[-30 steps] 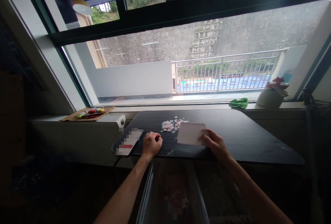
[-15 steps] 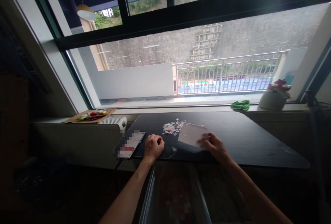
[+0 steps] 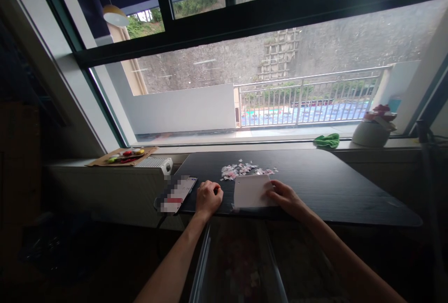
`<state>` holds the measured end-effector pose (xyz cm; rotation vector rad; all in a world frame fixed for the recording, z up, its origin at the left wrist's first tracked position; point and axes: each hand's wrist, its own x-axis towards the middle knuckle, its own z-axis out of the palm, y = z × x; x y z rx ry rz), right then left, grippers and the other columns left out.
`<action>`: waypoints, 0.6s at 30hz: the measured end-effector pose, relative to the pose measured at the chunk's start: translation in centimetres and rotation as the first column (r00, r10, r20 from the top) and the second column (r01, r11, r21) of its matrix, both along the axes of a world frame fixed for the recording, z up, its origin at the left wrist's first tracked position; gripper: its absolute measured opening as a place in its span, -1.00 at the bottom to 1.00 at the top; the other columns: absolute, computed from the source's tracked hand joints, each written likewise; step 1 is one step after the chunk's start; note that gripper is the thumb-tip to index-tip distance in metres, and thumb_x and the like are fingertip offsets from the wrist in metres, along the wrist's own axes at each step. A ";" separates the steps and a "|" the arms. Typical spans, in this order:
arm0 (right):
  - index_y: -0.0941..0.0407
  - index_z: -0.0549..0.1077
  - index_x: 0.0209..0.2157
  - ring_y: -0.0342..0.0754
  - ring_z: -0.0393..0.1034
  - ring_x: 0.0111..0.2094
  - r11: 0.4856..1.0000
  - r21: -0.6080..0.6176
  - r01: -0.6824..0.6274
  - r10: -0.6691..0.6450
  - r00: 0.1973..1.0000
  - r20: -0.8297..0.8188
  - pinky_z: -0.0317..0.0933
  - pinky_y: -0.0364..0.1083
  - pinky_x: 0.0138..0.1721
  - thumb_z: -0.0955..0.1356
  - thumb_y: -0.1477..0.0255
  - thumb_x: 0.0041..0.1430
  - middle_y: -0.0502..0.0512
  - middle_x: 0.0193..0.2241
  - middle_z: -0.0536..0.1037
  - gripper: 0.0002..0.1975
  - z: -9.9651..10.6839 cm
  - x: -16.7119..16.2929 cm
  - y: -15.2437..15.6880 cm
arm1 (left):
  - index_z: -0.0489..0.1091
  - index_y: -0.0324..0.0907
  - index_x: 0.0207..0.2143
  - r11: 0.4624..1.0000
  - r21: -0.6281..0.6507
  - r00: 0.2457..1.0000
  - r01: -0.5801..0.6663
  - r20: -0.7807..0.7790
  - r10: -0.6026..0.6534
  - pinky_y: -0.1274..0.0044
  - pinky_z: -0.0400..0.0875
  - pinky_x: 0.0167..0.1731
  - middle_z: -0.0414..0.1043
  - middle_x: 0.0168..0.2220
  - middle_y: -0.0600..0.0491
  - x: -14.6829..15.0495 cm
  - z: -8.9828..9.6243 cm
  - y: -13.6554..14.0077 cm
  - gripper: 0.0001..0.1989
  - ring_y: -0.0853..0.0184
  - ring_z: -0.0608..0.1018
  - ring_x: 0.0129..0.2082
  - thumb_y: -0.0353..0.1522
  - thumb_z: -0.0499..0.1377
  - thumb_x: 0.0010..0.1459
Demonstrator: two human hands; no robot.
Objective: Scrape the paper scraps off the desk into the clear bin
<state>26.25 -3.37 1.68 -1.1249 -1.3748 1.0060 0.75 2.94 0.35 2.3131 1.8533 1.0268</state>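
My right hand (image 3: 283,196) grips the right side of a white rectangular card (image 3: 252,192), thumb on top. The card has a small dark spot near its top left corner and lies low over the front of the dark table (image 3: 325,182). Just beyond its far edge is a loose heap of small white and pinkish paper scraps (image 3: 238,170). A scrap (image 3: 235,207) shows by its lower left corner. My left hand (image 3: 209,196) rests in a loose fist on the tabletop, left of the card. A dark hollow shows inside its curled fingers, with nothing visible in it.
A phone (image 3: 182,193), partly blurred out, lies left of my left hand. Below the table's front edge is a clear-sided container (image 3: 205,265) with dim scraps inside. A green cloth (image 3: 326,141) and a whitish pot (image 3: 373,131) stand on the sill; a radiator (image 3: 115,186) is at left.
My right hand has brought the card down and slightly left, toward the table's front edge. More scraps now show beyond it. My left hand stays in place.
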 end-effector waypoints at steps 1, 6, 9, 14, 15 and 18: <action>0.13 0.43 -0.32 0.04 0.52 -0.35 1.000 0.000 -0.006 0.006 1.000 0.001 0.40 0.01 -0.30 0.44 0.24 -0.13 0.09 -0.41 0.61 -0.66 0.0 0.1 0.0 | 0.47 -0.16 -0.45 1.000 0.002 1.000 0.001 0.003 -0.001 0.43 0.30 -0.17 0.46 -0.34 0.01 0.0 0.0 0.0 -0.84 0.26 0.44 -0.22 -0.41 0.08 0.06; 0.13 0.43 -0.31 0.03 0.51 -0.37 0.995 -0.009 0.101 -0.100 0.995 0.004 0.39 0.00 -0.32 0.42 0.25 -0.15 0.07 -0.43 0.60 -0.67 -0.1 0.0 0.0 | 0.47 -0.15 -0.45 1.000 0.016 1.000 0.002 -0.002 -0.002 0.43 0.31 -0.19 0.46 -0.35 0.01 0.0 0.0 0.0 -0.84 0.26 0.45 -0.24 -0.41 0.08 0.05; 0.13 0.44 -0.32 0.02 0.50 -0.37 0.996 -0.011 0.091 -0.090 0.995 0.033 0.38 -0.03 -0.33 0.41 0.28 -0.15 0.06 -0.44 0.60 -0.69 0.1 0.0 -0.1 | 0.47 -0.15 -0.46 1.000 0.012 1.000 -0.005 -0.010 0.005 0.44 0.31 -0.18 0.46 -0.34 0.02 0.1 0.1 -0.1 -0.84 0.26 0.45 -0.23 -0.41 0.08 0.05; 0.14 0.45 -0.32 0.01 0.50 -0.35 1.000 0.019 0.014 -0.016 0.997 0.072 0.39 -0.04 -0.35 0.40 0.25 -0.12 0.06 -0.42 0.59 -0.69 0.1 0.2 -0.2 | 0.47 -0.15 -0.45 1.000 0.000 1.000 -0.006 -0.013 0.006 0.43 0.31 -0.18 0.46 -0.35 0.01 0.1 0.3 -0.2 -0.84 0.25 0.45 -0.22 -0.41 0.09 0.06; 0.14 0.45 -0.30 0.02 0.50 -0.34 1.000 0.028 0.010 -0.011 0.998 0.057 0.39 -0.03 -0.33 0.41 0.23 -0.10 0.07 -0.40 0.59 -0.67 0.0 0.2 -0.1 | 0.47 -0.15 -0.45 1.000 -0.003 1.000 -0.005 -0.013 0.005 0.43 0.30 -0.17 0.46 -0.35 0.01 0.1 0.3 -0.2 -0.84 0.25 0.45 -0.22 -0.41 0.08 0.06; 0.12 0.41 -0.25 0.03 0.52 -0.32 0.999 0.036 0.016 -0.016 1.000 0.015 0.42 0.01 -0.28 0.42 0.18 -0.10 0.07 -0.39 0.61 -0.61 -0.4 0.0 0.5 | 0.47 -0.15 -0.44 1.000 -0.013 1.000 -0.003 -0.013 0.002 0.43 0.30 -0.17 0.46 -0.34 0.01 0.1 0.3 -0.2 -0.84 0.26 0.44 -0.22 -0.40 0.08 0.06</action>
